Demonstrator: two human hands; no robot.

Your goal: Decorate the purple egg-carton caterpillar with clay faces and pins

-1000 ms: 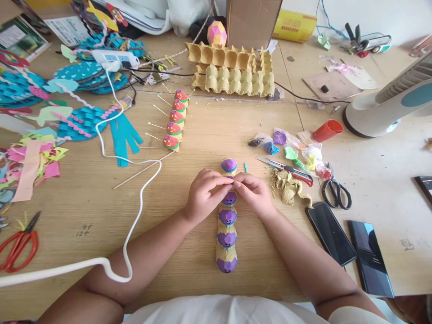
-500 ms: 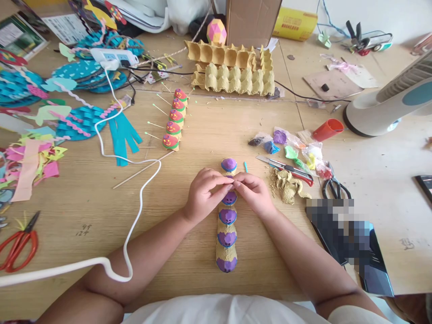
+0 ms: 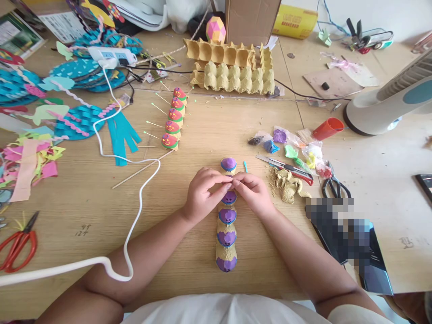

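Note:
A strip of egg-carton cups (image 3: 227,238) lies lengthwise before me, its bumps covered with purple clay edged in blue, several with small dark face marks. Over its second bump my left hand (image 3: 206,191) and my right hand (image 3: 252,192) meet, thumbs and forefingers pinched together at the tips. Whatever sits between the fingertips is too small to make out. A small blue stick tool (image 3: 245,167) lies just beyond my right hand. Further off at the left stands a finished-looking red and green egg-carton caterpillar (image 3: 174,116) with pale cotton-swab-like sticks.
Right of my hands lie a utility knife (image 3: 286,169), torn carton scraps (image 3: 286,185), bagged coloured clay (image 3: 290,151), black scissors (image 3: 333,184) and a red cup (image 3: 328,128). A white cable (image 3: 140,198) crosses the left side near red-handled scissors (image 3: 20,245). Egg cartons (image 3: 239,78) stand behind.
Both hands stay pinched together over the strip with only a slight shift of the fingertips. The whole view has moved very slightly; nothing else on the table differs.

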